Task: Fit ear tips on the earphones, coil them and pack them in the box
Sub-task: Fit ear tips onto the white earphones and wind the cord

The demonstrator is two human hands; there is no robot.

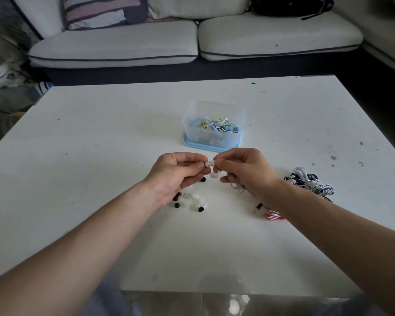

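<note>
Earbud fitting is mid-step: small white plastic earbud (213, 163) is held up over table centre, just in front of box, pinched betw. thumb & forefinger of right hand (249, 172). Left hand (176, 172) pinches soft white ear tip (207, 164) against bud's nozzle. Both sets of fingers are clamped on these tiny parts, tip & bud touching. Whether tip is seated yet, can't tell; too small. Second white earbud (213, 175) dangles just below. Grey-white cable (238, 187) is bunched in right hand's lower fingers.

Under left wrist: loose black and white ear tips (188, 200) scattered on white table (100, 156). Beyond hands: clear plastic box (189, 119), open-topped, sitting on its blue lid, w/ coiled earphones inside. Right side: tangled pile of black and white earphones (310, 181). Nearer the body, pink-striped coil (273, 215) & black jack plug (258, 207). Pale sofa (114, 46) at back.

Risks, as I judge them: tip looks soft, so pushing off-axis prob. folds its skirt or pops it out of the pinch. It'd then land among loose tips or roll off. Forcing tip on w/ cable bunched tight could strain wire at bud. Dangling bud may snag once coiling starts.
</note>
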